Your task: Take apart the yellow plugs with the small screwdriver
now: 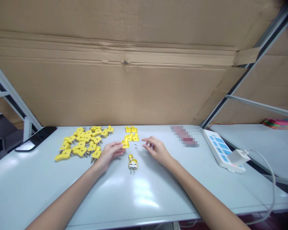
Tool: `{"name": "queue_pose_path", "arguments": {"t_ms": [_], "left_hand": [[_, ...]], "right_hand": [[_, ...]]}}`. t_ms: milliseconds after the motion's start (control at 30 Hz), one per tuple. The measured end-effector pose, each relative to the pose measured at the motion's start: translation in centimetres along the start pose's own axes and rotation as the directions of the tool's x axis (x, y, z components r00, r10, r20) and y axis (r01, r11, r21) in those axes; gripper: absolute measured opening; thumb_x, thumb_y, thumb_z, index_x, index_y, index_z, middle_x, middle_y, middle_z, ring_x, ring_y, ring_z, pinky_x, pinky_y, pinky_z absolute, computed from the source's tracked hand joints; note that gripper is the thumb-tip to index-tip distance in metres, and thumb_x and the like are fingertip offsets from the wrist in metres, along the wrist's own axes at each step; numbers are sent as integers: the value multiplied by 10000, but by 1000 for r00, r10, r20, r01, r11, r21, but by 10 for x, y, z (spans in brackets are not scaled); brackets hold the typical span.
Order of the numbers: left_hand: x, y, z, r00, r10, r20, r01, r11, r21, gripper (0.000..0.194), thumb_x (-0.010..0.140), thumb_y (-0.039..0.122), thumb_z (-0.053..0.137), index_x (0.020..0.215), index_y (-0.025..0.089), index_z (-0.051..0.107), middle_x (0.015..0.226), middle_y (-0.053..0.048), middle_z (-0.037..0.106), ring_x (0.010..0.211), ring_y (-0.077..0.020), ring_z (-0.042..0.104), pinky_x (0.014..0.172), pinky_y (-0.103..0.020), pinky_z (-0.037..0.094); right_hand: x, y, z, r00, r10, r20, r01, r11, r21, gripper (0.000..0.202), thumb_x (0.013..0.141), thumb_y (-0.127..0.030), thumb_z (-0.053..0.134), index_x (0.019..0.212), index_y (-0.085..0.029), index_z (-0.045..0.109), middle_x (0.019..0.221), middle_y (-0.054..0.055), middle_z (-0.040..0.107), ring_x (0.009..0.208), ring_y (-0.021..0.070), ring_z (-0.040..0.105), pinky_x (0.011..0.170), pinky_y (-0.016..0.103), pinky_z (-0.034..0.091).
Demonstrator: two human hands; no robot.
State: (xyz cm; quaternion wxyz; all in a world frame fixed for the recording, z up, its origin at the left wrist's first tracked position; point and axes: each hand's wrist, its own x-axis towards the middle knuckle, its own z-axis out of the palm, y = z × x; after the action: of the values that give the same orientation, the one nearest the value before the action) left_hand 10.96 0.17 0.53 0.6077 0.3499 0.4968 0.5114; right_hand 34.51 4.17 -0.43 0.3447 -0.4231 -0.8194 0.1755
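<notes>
Pinching one yellow shell (125,144) beside an open plug (132,163)

And there's your left hand (110,154), thumb and fingers closed on the shell's left edge, just beyond the open plug near the middle of the table (105,204). Your right hand (157,149) has nothing in it, fingers parted, hovering just right of the small screws (135,148).

On the count of finished work, it's a healthy pile: the yellow plugs (79,151) out to your left look closed up, pins showing. The one in front of you isn't: its white insert and pins sit in a bare half, no cover over them. More loose shell pieces (135,137) lie beyond the screws, with another pair (128,129) at the back, so as I judge it, several remain unassembled.

Now the direction: that open plug lies flat, pins pointing at you, narrow cord end pointing away, its long axis running front to back with a slight lean to the left at the far end. Your pinched shell seems to match, broad end nearest you, though it's too small to be sure.
</notes>
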Motion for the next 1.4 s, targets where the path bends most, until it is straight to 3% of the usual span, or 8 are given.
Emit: {"name": "queue_pose_path", "arguments": {"t_ms": [133, 300, 533, 733, 833, 1000, 1200, 1400], "left_hand": [[-6, -7, 7, 988, -41, 147, 38, 999, 23, 259, 736, 259, 781, 904, 132, 630, 927, -96, 737, 880, -204, 718, 707, -217, 566], [-11, -8, 11, 975, -89, 206, 82, 996, 39, 297, 738, 288, 787, 924, 140, 609, 941, -98, 740, 900, -192, 715, 741, -210, 561], [-10, -7, 10, 981, -85, 173, 71, 994, 83, 275, 817, 309, 715, 998, 138, 599, 929, -111, 748, 871, -180, 719, 810, -253, 560], [-2, -13, 5, 984, 3, 179, -45, 972, 229, 277, 782, 323, 705, 967, 131, 631, 883, -94, 738, 785, -181, 711, 787, -303, 569], [3, -19, 2, 972, 100, 213, -177, 907, 381, 279, 741, 358, 701, 903, 137, 650, 875, -93, 729, 832, -215, 695, 773, -330, 562], [3, -22, 1, 914, 280, 294, -405, 687, 603, 211, 780, 359, 598, 842, 168, 660, 837, -63, 712, 812, -217, 667, 764, -335, 531], [-4, -17, 3, 904, 228, 362, -424, 583, 693, 139, 756, 233, 539, 863, 181, 610, 851, -49, 690, 754, -195, 652, 696, -303, 524], [-14, -8, 2, 818, 134, 559, -537, 525, 661, 360, 647, 125, 579, 999, 196, 558, 1211, -92, 597, 1120, -246, 564, 984, -345, 436]], "right_hand": [[-10, -13, 25, 963, -269, -23, 270, 959, 83, 251, 903, -221, 528, 1145, -224, 594, 1013, 99, 625, 892, 204, 623, 763, 345, 526], [-11, -17, 35, 943, -326, -63, 330, 939, 93, 123, 907, -186, 523, 980, -211, 619, 888, 75, 626, 818, 197, 623, 722, 325, 527], [1, -3, 30, 981, -161, -107, 178, 966, 186, 127, 882, -202, 552, 789, -197, 638, 770, 45, 643, 706, 170, 611, 642, 280, 494], [14, 24, 7, 988, 6, -155, -18, 997, -77, 126, 867, -143, 520, 823, -198, 625, 844, 54, 655, 766, 180, 603, 701, 287, 467], [24, 39, 2, 994, 24, -102, -37, 991, -130, 152, 825, -78, 539, 762, -186, 625, 831, 61, 667, 801, 196, 596, 752, 305, 446], [35, 51, 11, 998, 54, -22, -57, 976, -209, 133, 813, -82, 597, 750, -188, 646, 841, 57, 690, 824, 201, 586, 776, 305, 402], [32, 48, 13, 994, 109, 27, -97, 952, -290, 143, 830, -88, 599, 786, -195, 683, 866, 72, 689, 879, 223, 568, 771, 311, 363], [30, 39, 4, 987, 162, 7, -151, 938, -311, 158, 865, -149, 570, 955, -199, 689, 942, 75, 693, 924, 214, 578, 836, 312, 385]]}}
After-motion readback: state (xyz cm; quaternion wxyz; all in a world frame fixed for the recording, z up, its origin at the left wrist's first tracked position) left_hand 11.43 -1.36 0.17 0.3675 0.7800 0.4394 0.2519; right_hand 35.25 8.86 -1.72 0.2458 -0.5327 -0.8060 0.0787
